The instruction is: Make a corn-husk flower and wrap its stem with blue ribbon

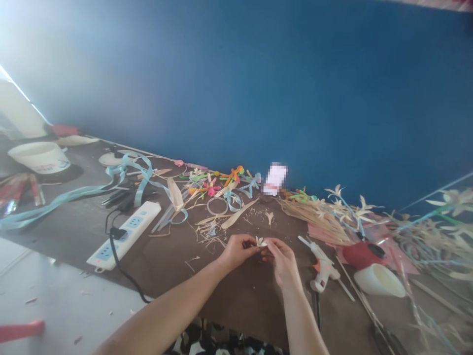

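Near the middle of the dark table, my left hand (238, 251) and my right hand (280, 256) meet around a small pale flower (260, 242). The fingers of both hands are closed on it, left fingertips at one side and right fingertips at the other. Just beyond them lie a similar small pale piece (269, 217), thin scraps and a long dried husk leaf (238, 215). A white glue gun (323, 268) with an orange trigger rests to the right of my right hand.
A white power strip (125, 235) with a black cable lies left, near blue ribbon (66, 196). Colourful pipe-cleaner figures (210, 185) line the back. Right are a red container (364, 254), a white cup (380, 281) and pale flowers on stems (364, 211). A white bowl (40, 157) stands far left.
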Demonstrator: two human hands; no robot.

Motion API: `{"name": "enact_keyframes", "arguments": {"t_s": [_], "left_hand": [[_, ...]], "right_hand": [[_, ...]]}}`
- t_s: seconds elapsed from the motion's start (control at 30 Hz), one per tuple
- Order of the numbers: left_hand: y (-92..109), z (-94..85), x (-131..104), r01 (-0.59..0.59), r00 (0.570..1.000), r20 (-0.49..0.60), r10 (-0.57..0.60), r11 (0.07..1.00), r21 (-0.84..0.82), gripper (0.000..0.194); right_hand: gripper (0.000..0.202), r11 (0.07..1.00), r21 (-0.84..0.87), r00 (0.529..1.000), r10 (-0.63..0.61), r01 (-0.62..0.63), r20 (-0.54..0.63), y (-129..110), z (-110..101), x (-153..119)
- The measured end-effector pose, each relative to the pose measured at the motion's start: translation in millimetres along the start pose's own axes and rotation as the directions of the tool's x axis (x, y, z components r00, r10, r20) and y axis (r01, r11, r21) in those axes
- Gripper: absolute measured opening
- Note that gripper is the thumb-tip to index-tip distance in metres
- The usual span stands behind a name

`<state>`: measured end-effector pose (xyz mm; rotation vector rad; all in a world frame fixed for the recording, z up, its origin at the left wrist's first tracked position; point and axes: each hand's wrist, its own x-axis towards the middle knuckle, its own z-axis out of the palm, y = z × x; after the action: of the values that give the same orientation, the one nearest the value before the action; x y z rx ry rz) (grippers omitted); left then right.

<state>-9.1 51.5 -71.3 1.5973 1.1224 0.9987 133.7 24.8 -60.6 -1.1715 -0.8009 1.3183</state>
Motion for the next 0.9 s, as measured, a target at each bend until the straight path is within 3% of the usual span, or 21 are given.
{"name": "enact_keyframes", "arguments": {"t_s": [0.17, 0.37, 0.63, 0.9], "left_hand": [[0.7, -1.3, 0.8, 0.031, 0.999, 0.044, -0.028, 0.998, -0.061, 0.026], [1.8, -2.4, 0.7, 0.059, 0.990, 0.135, -0.041, 0.990, -0.128, 0.023], [-0.6, -3.1, 0.0, 0.118, 0.976, 0.205, -0.071, 0.967, -0.225, 0.024], [-4.6, -2.0, 3.9, 0.131, 0.987, 0.123, -0.101, 0.954, -0.268, 0.025]], "right_hand": [[0.019, 0.996, 0.090, 0.996, -0.009, 0.001, 0.087, 0.8, -0.5, -1.8], [0.031, 0.995, 0.056, 0.994, -0.089, 0.086, 0.062, 0.8, 1.7, -2.7], [0.012, 0.990, -0.047, 0.987, -0.127, 0.132, 0.096, 0.2, 1.8, -3.6], [0.015, 0.995, 0.039, 0.993, -0.098, 0.096, 0.070, -3.8, -4.2, -5.9]]}}
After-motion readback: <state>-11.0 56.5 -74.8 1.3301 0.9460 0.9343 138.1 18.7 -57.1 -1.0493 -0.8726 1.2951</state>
